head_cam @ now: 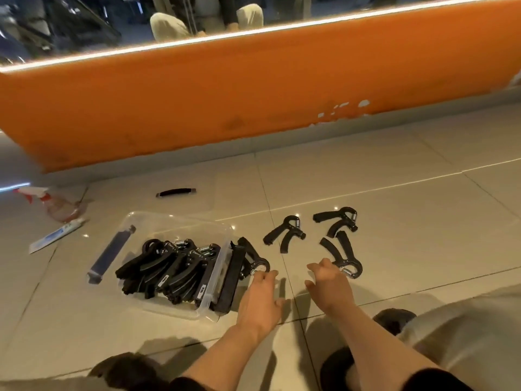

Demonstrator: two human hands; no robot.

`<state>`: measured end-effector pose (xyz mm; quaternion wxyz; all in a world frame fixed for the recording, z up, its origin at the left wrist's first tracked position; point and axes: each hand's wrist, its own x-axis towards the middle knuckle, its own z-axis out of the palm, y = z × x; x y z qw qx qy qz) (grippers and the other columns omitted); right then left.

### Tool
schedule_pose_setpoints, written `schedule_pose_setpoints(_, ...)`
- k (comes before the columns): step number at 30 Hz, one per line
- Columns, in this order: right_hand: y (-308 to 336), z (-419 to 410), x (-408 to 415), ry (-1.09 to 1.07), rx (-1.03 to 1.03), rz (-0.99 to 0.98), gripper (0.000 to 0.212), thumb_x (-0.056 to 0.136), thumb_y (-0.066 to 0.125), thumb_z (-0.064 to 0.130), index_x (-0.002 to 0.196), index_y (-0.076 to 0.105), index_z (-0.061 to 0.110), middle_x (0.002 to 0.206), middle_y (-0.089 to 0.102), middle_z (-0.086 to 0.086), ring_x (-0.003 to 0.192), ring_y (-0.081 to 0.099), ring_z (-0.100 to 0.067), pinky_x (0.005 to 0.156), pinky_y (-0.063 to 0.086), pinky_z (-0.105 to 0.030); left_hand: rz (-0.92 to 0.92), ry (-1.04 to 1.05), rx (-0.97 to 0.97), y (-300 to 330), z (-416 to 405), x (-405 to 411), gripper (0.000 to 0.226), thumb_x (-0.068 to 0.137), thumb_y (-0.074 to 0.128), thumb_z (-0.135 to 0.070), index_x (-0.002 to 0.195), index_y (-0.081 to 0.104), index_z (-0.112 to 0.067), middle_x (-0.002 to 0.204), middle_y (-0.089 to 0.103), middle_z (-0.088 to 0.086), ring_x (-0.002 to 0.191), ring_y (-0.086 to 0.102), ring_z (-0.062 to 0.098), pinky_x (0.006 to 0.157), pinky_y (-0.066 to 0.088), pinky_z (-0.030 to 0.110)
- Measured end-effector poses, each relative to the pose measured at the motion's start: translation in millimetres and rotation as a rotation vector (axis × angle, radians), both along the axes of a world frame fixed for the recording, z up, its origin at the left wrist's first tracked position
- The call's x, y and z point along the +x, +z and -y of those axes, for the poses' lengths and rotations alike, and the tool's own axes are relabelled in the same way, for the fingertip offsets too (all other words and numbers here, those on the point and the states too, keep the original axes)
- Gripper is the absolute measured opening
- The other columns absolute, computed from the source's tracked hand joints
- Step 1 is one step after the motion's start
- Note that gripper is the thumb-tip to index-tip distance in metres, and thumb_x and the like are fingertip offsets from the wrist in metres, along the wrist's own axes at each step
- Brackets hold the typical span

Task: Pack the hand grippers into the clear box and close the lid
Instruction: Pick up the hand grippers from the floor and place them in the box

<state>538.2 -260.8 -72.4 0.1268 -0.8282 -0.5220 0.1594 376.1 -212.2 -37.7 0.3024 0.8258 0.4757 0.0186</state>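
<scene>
On the tiled floor (394, 249) we reach both hands toward black hand grippers. Our left hand (260, 294), fingers straight, touches the ring end of a gripper (253, 258) lying beside the clear box (180, 311), its handles pointing away toward the orange wall (197, 94). Our right hand (328, 283), its grip relaxed and open, rests at another gripper (342, 256), handles likewise pointing away. Two more (284, 232) (337, 221) lie beyond, while a packed row (169, 266) fills the box, long axes running diagonally.
</scene>
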Motion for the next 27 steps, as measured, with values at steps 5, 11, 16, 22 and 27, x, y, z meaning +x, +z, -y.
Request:
schedule_pose_setpoints(5, -15, -10, -13, 0.221, -0.136, 0.035, 0.039, 0.092, 0.055, 0.026, 0.13, 0.053, 0.019, 0.121, 0.052, -0.007, 0.109, 0.054, -0.026, 0.094, 0.046, -0.034, 0.078, 0.182, 0.048, -22, 13, -13, 0.051, 0.093, 0.054, -0.018, 0.141, 0.037, -0.018, 0.14, 0.041, 0.002, 0.123, 0.05, 0.019, 0.104, 0.041, 0.026)
schedule_pose_setpoints(11, -22, 2, 0, 0.299, -0.188, 0.043, 0.042, 0.091, 0.054, 0.02, 0.133, 0.05, 0.024, 0.122, 0.051, -0.004, 0.109, 0.055, -0.022, 0.095, 0.047, -0.034, 0.086, 0.209, 0.041, -31, 35, 7, 0.047, 0.091, 0.053, -0.014, 0.136, 0.042, -0.016, 0.133, 0.046, 0.004, 0.113, 0.056, 0.022, 0.095, 0.045, 0.027)
schedule_pose_setpoints(16, -35, 41, 66, 0.233, -0.195, -0.014, 0.041, 0.087, 0.055, 0.017, 0.127, 0.056, 0.023, 0.116, 0.056, -0.005, 0.103, 0.059, -0.026, 0.089, 0.048, -0.033, 0.02, 0.211, -0.08, -49, 42, 59, 0.043, 0.093, 0.053, -0.02, 0.135, 0.042, -0.019, 0.132, 0.044, 0.005, 0.112, 0.056, 0.026, 0.093, 0.048, 0.033)
schedule_pose_setpoints(22, -52, 69, 157, 0.089, -0.191, -0.001, 0.023, 0.087, 0.054, 0.011, 0.109, 0.063, 0.013, 0.103, 0.055, -0.009, 0.091, 0.057, -0.029, 0.08, 0.051, -0.039, -0.002, 0.152, -0.178, -80, 54, 164, 0.051, 0.091, 0.055, -0.019, 0.139, 0.039, -0.016, 0.133, 0.045, 0.009, 0.116, 0.053, 0.028, 0.098, 0.046, 0.037)
schedule_pose_setpoints(27, -80, 66, 209, 0.135, -0.227, 0.0, 0.025, 0.084, 0.054, 0.015, 0.108, 0.061, 0.016, 0.094, 0.057, -0.01, 0.091, 0.055, -0.032, 0.074, 0.048, -0.039, -0.032, 0.163, -0.182, -102, 53, 203, 0.051, 0.09, 0.052, -0.014, 0.139, 0.037, -0.016, 0.133, 0.042, 0.009, 0.11, 0.056, 0.029, 0.095, 0.047, 0.036)
